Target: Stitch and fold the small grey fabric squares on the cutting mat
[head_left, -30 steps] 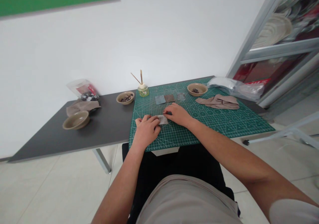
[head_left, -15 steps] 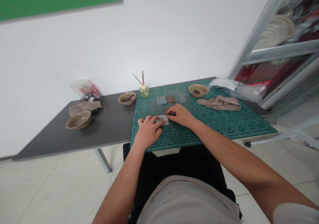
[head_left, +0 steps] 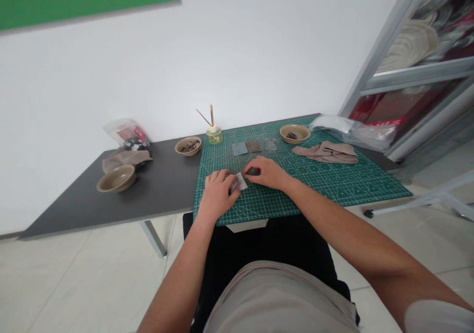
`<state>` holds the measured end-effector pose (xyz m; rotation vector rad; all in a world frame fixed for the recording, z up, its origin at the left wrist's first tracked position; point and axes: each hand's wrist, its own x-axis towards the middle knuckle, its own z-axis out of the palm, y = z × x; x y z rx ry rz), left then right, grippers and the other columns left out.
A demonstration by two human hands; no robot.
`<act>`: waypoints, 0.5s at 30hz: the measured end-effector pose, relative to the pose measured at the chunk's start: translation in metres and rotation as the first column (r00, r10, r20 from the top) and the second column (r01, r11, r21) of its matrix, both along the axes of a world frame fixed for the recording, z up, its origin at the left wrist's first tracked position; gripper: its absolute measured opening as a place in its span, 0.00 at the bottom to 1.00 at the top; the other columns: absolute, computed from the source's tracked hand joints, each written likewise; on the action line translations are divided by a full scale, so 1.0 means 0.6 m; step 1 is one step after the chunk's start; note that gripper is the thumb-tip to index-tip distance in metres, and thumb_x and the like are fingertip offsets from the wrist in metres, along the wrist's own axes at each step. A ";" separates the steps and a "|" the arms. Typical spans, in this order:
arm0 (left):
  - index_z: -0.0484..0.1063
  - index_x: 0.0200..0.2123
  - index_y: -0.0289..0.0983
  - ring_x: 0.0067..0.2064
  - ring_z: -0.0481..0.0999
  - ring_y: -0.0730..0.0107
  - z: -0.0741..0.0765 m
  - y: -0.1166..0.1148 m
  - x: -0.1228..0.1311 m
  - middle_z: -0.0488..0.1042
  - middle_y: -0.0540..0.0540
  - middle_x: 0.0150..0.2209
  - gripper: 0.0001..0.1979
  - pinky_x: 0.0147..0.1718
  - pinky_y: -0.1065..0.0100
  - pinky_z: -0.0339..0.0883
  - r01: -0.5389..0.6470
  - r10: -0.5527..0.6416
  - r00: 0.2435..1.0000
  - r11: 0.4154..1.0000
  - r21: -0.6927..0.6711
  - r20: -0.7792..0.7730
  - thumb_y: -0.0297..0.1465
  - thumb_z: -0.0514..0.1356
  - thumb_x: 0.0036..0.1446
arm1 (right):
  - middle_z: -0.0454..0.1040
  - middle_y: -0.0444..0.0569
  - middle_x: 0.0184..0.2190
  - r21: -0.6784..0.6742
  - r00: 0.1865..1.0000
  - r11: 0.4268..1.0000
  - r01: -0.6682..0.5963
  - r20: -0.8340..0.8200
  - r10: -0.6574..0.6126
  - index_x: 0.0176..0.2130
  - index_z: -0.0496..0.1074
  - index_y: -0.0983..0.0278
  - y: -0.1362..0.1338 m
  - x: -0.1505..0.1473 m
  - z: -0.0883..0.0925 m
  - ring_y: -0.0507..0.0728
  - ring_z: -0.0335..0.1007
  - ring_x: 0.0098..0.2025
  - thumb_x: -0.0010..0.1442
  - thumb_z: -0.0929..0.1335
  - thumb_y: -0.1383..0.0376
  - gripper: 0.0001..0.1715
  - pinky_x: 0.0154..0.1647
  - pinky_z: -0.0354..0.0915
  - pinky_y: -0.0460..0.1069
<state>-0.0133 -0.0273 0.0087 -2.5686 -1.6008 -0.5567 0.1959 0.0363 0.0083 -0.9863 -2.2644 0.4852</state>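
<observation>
A small pale grey square piece (head_left: 241, 182) is at the front of the green cutting mat (head_left: 274, 204). My left hand (head_left: 219, 192) is closed on it, thumb and fingers covering its left part. Just right of it, my right hand (head_left: 267, 173) is closed in a pinch above the mat; what its fingertips hold is too small to name. Behind the hands lie a light blue square (head_left: 239, 148), a brown square (head_left: 253, 147) and a grey square (head_left: 270, 145), flat on the mat.
A bowl with dark pieces (head_left: 295, 134) and a brown cloth (head_left: 328, 152) are on the right. Left are a bowl of chips (head_left: 188, 146), another bowl (head_left: 116, 179), a crumpled cloth (head_left: 126, 159) and a plastic bag (head_left: 126, 133). A reed diffuser (head_left: 215, 135) stands behind.
My left hand has closed its fingers over the pale piece, which has tilted and shifted slightly left. My right hand has moved a little left and downward.
</observation>
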 end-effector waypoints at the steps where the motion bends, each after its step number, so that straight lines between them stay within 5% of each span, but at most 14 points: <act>1: 0.74 0.46 0.41 0.52 0.69 0.52 0.000 0.000 0.001 0.74 0.42 0.51 0.11 0.49 0.51 0.63 -0.022 0.022 1.000 1.000 -0.002 -0.014 0.35 0.57 0.62 | 0.80 0.45 0.34 0.001 1.000 1.000 -0.017 0.000 0.017 0.35 0.79 0.61 -0.002 0.000 0.000 0.56 0.70 0.39 0.57 0.73 0.66 0.03 0.43 0.63 0.50; 15: 0.75 0.43 0.42 0.51 0.68 0.57 0.006 0.004 -0.002 0.77 0.46 0.48 0.09 0.46 0.54 0.56 -0.058 0.066 0.995 0.992 -0.111 0.072 0.33 0.56 0.62 | 0.80 0.43 0.32 -0.038 0.990 0.993 -0.110 0.089 0.113 0.35 0.79 0.59 -0.032 -0.014 0.000 0.56 0.67 0.38 0.55 0.73 0.68 0.05 0.41 0.62 0.50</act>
